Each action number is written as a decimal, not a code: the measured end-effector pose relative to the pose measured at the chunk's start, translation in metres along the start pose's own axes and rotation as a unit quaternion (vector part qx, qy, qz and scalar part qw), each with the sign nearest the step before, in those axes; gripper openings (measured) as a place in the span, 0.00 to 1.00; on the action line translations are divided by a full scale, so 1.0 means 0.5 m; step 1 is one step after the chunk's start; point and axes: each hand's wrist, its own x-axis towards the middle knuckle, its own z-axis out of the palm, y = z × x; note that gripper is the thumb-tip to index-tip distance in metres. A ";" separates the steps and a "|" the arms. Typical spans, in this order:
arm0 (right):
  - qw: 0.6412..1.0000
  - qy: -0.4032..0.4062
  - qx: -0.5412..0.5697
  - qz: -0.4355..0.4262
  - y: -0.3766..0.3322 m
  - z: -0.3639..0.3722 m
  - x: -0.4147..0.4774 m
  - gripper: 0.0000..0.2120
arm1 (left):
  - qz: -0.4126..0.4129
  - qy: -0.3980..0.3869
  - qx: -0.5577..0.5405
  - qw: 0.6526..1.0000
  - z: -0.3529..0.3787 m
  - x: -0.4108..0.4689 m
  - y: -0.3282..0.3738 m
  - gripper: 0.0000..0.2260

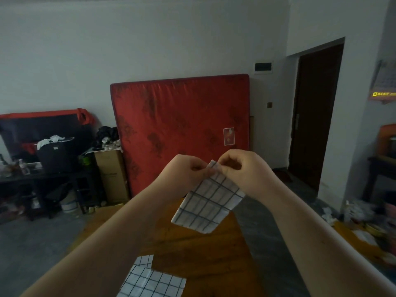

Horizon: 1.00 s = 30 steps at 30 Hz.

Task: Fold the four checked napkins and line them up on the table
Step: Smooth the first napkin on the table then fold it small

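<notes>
The left hand (188, 170) and the right hand (242, 168) are up in the air, close together. Both pinch the top end of a checked napkin (210, 202) with curled fingers and thumbs. The left hand is at 9 o'clock from that top end and the right hand is at 3 o'clock. The small top corner pokes up between the fingertips. The rest of the napkin hangs down from the hands toward 6 o'clock, a bit slanted, and it does not touch the table (197, 249).

The table is brown wood and sits under the hands. At 6 o'clock in the picture, more checked cloth (150, 281) lies flat on it, well apart from the napkin in the air.

Behind the table, at 12 o'clock, a big red mattress (182, 129) leans on the white wall. At 3 o'clock is a dark door (315, 116). At 9 o'clock is a brown box (111, 174) and a low black shelf (42, 176) with a lot of stuff on it. The floor (32, 243) is grey.

The cloth on the table is cut off by the bottom edge and partly hidden by the left arm, so I cannot tell how many napkins are there. The things on the shelf are too dark and blurry to name. The fingertips hide how much of the held napkin is folded.
</notes>
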 end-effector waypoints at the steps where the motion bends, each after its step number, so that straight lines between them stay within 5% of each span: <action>1: 1.000 -0.002 0.001 -0.004 -0.001 0.002 0.000 0.02 | 0.002 -0.002 0.009 1.000 0.002 0.002 0.001 0.07; 16: 0.987 0.140 0.073 0.024 0.034 -0.055 0.015 0.06 | -0.021 -0.037 -0.015 0.999 0.009 -0.021 -0.083 0.05; 25: 0.986 0.109 0.112 0.056 0.053 -0.020 0.023 0.06 | -0.003 -0.142 0.042 0.989 -0.033 -0.014 -0.122 0.05; 30: 0.991 0.078 0.104 0.031 0.033 0.006 0.020 0.07 | 0.052 -0.075 0.021 0.996 -0.027 0.009 -0.045 0.09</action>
